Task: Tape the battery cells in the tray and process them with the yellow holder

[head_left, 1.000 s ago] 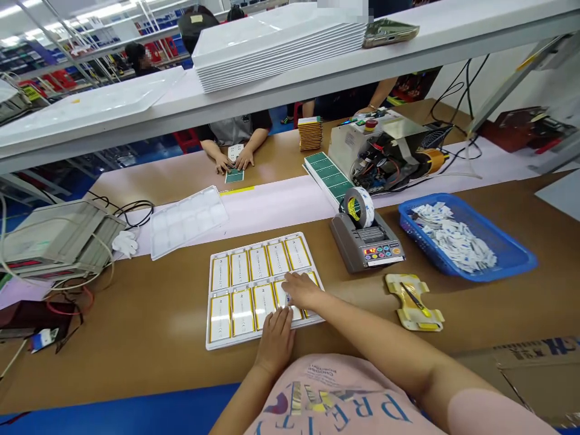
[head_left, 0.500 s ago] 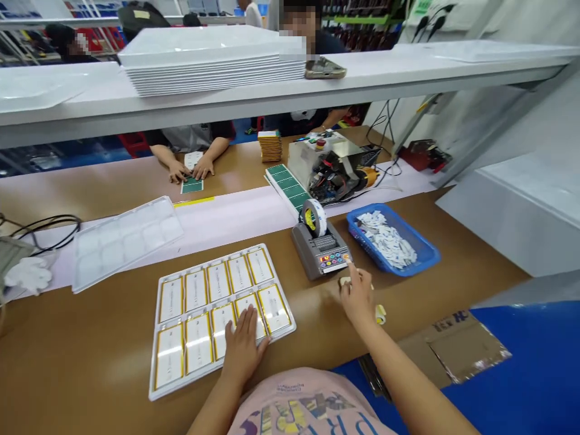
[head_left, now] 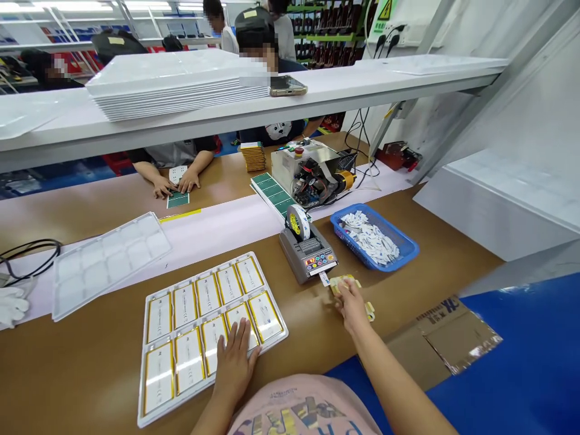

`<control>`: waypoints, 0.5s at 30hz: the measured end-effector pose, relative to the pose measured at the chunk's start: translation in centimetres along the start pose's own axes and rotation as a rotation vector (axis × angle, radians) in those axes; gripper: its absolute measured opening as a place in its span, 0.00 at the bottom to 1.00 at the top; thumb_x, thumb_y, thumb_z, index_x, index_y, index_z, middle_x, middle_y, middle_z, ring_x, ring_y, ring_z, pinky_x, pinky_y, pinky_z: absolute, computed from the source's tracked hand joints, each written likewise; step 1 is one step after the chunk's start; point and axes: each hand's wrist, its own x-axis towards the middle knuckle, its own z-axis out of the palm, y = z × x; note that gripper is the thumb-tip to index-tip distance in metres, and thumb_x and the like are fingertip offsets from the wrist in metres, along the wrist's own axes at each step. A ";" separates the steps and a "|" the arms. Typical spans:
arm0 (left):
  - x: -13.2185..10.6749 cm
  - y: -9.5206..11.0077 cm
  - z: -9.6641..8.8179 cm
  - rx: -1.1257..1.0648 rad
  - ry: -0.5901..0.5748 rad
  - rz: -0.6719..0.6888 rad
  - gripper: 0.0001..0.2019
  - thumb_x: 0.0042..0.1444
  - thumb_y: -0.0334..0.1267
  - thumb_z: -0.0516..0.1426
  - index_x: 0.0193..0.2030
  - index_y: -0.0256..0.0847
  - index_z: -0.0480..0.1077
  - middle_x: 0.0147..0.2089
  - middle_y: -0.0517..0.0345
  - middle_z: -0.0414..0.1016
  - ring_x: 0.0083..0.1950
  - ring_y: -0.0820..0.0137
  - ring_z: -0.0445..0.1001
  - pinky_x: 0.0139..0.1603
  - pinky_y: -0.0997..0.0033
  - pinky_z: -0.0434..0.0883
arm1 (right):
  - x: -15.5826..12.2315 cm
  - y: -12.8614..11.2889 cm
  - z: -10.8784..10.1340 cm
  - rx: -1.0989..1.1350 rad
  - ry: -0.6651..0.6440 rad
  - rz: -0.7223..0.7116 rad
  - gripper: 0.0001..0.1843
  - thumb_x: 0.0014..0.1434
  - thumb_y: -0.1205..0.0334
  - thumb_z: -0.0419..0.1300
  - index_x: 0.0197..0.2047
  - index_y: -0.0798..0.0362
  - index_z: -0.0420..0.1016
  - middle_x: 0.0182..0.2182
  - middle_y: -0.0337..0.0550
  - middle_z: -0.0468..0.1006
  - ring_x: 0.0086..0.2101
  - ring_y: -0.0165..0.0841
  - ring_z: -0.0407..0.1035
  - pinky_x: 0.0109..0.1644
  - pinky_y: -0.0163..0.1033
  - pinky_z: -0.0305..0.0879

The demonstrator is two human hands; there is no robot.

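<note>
So from my end of the link, the right hand (head_left: 352,307) is the busy one: fingers curled into a loose pinch, with a yellow-edged piece (head_left: 343,284) held between them (part of it is hidden behind the fingers, so I can't swear how firm the hold is). That piece sits just up and left of the hand, its long axis running roughly side to side, and its near end is almost at the white tape strip (head_left: 324,278) sticking out of the dispenser (head_left: 304,252). A second yellow bit (head_left: 370,312) pokes out just right of the hand. Could be the same piece, but I can't tell from here.

The left hand (head_left: 233,362) is well apart, lying flat and spread with its fingers (head_left: 232,341) on the battery cells (head_left: 265,316) in the white tray (head_left: 199,275), so the right hand is clearly nearer the strip. Further out, a blue basket (head_left: 410,246) of white tabs (head_left: 368,237) sits just past the dispenser, and across the bench a co-worker's hand (head_left: 163,187) rests by a green sheet (head_left: 178,200).
</note>
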 end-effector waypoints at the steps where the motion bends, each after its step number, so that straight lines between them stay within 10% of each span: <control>1: -0.1 0.1 0.0 0.003 0.005 0.004 0.26 0.56 0.47 0.44 0.61 0.45 0.48 0.60 0.55 0.54 0.61 0.62 0.54 0.57 0.52 0.53 | 0.0 0.5 0.6 0.106 -0.068 0.110 0.33 0.50 0.42 0.41 0.51 0.59 0.53 0.37 0.43 0.63 0.31 0.15 0.58 0.35 0.25 0.59; 4: -0.5 0.2 -0.1 0.025 0.010 0.041 0.24 0.56 0.45 0.44 0.61 0.46 0.49 0.60 0.58 0.55 0.61 0.61 0.53 0.56 0.52 0.55 | 0.2 0.7 2.0 0.226 -0.160 0.205 0.32 0.50 0.39 0.40 0.40 0.61 0.56 0.26 0.39 0.62 0.27 0.15 0.58 0.32 0.25 0.59; 8: -1.7 0.1 -1.0 0.043 -0.010 0.105 0.22 0.56 0.43 0.45 0.58 0.44 0.55 0.59 0.61 0.56 0.59 0.63 0.56 0.54 0.56 0.58 | -0.3 -0.9 2.8 0.243 0.023 0.154 0.27 0.46 0.44 0.51 0.36 0.62 0.58 0.21 0.36 0.59 0.22 0.12 0.50 0.27 0.22 0.51; 15: -5.8 -0.7 -2.5 -0.038 -0.103 0.070 0.20 0.55 0.35 0.46 0.55 0.42 0.59 0.57 0.60 0.60 0.57 0.69 0.59 0.55 0.62 0.60 | -5.0 -0.7 6.1 0.029 -0.032 -0.177 0.26 0.39 0.48 0.58 0.34 0.62 0.64 0.36 0.41 0.64 0.32 0.11 0.56 0.36 0.19 0.54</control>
